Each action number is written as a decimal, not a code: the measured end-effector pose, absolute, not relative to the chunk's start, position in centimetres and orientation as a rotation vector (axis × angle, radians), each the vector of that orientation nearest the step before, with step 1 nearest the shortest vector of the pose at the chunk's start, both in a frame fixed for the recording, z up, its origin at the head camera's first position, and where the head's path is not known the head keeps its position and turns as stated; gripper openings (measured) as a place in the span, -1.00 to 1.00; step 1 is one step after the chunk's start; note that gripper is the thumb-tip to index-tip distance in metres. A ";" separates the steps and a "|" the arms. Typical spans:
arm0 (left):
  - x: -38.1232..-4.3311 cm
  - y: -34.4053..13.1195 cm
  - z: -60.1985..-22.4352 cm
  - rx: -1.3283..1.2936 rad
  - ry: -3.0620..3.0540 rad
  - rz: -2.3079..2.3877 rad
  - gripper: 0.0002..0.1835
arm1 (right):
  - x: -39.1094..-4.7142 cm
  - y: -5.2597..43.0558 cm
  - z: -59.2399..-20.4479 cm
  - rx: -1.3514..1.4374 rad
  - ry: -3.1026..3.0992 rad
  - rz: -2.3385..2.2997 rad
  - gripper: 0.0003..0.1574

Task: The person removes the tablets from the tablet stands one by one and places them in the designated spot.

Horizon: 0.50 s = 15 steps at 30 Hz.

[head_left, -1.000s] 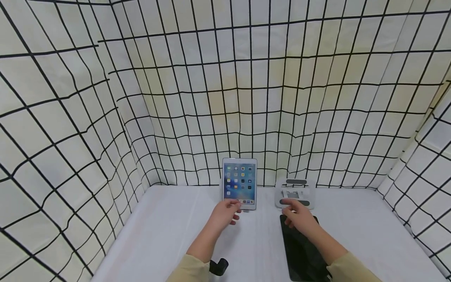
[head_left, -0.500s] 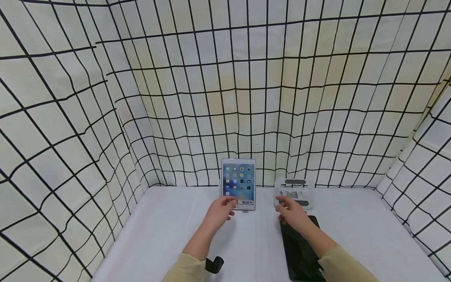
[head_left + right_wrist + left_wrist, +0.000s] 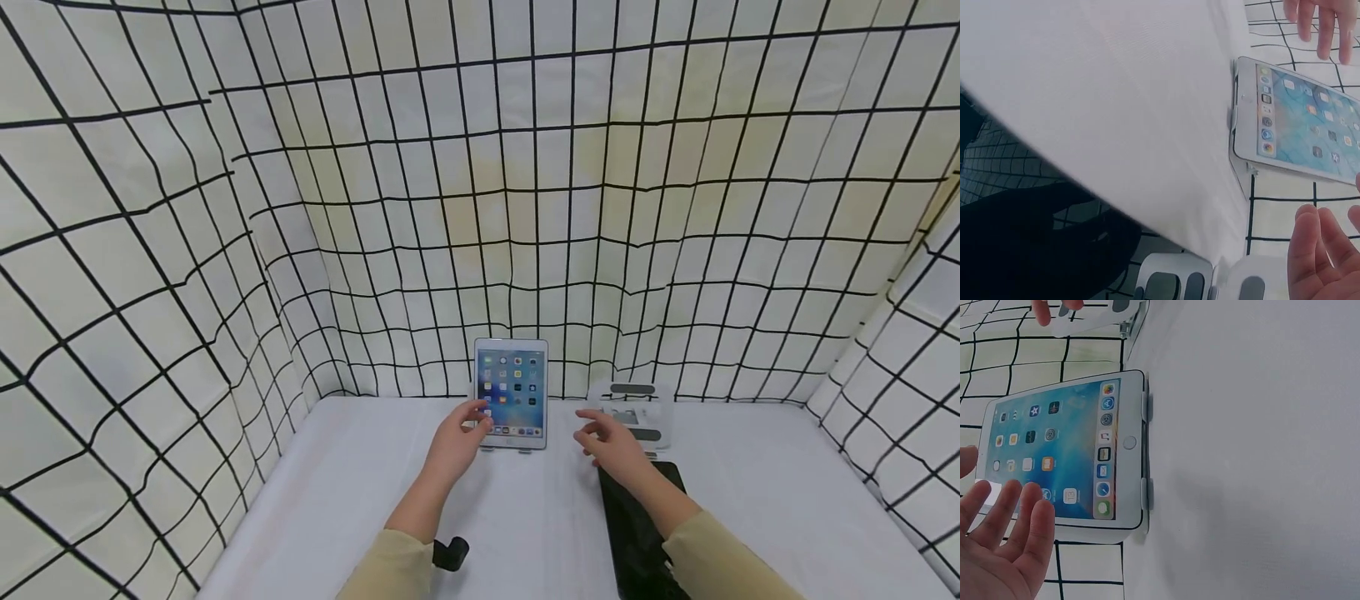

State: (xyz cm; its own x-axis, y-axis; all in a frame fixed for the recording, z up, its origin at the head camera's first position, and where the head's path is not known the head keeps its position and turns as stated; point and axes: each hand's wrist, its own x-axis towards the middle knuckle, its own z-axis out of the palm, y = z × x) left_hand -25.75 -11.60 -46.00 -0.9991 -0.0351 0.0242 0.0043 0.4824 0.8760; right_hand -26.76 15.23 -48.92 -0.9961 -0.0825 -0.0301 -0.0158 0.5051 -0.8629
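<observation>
A white tablet (image 3: pixel 512 387) with its screen lit and app icons showing leans upright on a stand at the back of the table. Two small stand lips (image 3: pixel 1147 494) hold its lower edge. My left hand (image 3: pixel 454 439) is beside the tablet's lower left side, fingers extended and apart, holding nothing; in the left wrist view its fingertips overlap the screen. Right of the tablet, my right hand (image 3: pixel 611 447) hovers with loosely bent fingers and nothing in them. It is in front of a second, bare white stand (image 3: pixel 634 414) with dark pads.
A black tablet or dark flat slab (image 3: pixel 637 537) lies on the white table (image 3: pixel 330 500) under my right forearm, partly hidden by it. Near my left sleeve is a small black curved object (image 3: pixel 452 553). White cloth walls with a black grid (image 3: pixel 555 208) enclose the table's back and sides.
My left hand has moved left and up from the tablet's lower edge, uncovering its home button. My right hand has shifted left, off the bare stand's front pad. The tablet stays put.
</observation>
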 end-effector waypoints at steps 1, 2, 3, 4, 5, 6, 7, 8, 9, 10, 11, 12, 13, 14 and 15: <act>-25.9 -11.6 -46.1 0.049 -2.664 -1.588 -0.54 | -26.9 15.1 -48.9 -0.094 2.673 -1.526 -0.43; -26.1 -11.6 -46.2 0.057 -2.657 -1.592 -0.53 | -27.0 15.0 -48.9 -0.099 2.674 -1.530 -0.43; -26.2 -11.6 -46.2 0.069 -2.643 -1.600 -0.52 | -27.1 14.9 -48.8 -0.103 2.677 -1.533 -0.43; -26.4 -11.7 -46.3 0.083 -2.631 -1.601 -0.52 | -27.3 14.7 -48.8 -0.105 2.682 -1.532 -0.42; -26.6 -11.7 -46.4 0.093 -2.617 -1.603 -0.51 | -27.4 14.6 -48.8 -0.106 2.690 -1.528 -0.42; -26.7 -11.7 -46.5 0.099 -2.602 -1.605 -0.52 | -27.6 14.4 -48.8 -0.105 2.699 -1.522 -0.40; -26.9 -11.8 -46.6 0.113 -2.591 -1.600 -0.52 | -27.7 14.3 -48.8 -0.097 2.702 -1.522 -0.40; -27.0 -11.8 -46.7 0.124 -2.578 -1.604 -0.52 | -27.9 14.1 -48.8 -0.092 2.700 -1.527 -0.38; -27.2 -11.8 -46.8 0.132 -2.565 -1.601 -0.52 | -28.0 13.9 -48.8 -0.084 2.698 -1.530 -0.37; -27.3 -11.9 -46.9 0.138 -2.558 -1.592 -0.52 | -28.1 13.8 -48.9 -0.079 2.692 -1.542 -0.36; -27.4 -11.9 -47.0 0.144 -2.550 -1.593 -0.52 | -28.3 13.6 -48.9 -0.076 2.686 -1.553 -0.36; -27.4 -11.9 -47.0 0.145 -2.544 -1.589 -0.51 | -28.4 13.4 -48.9 -0.077 2.683 -1.560 -0.36; -27.6 -12.0 -47.1 0.160 -2.538 -1.589 -0.51 | -28.5 13.3 -49.0 -0.079 2.677 -1.570 -0.36; -27.7 -12.0 -47.1 0.164 -2.532 -1.588 -0.51 | -28.6 13.1 -48.9 -0.084 2.671 -1.581 -0.36; -27.8 -12.0 -47.2 0.170 -2.527 -1.586 -0.51 | -28.6 13.0 -48.9 -0.090 2.667 -1.587 -0.36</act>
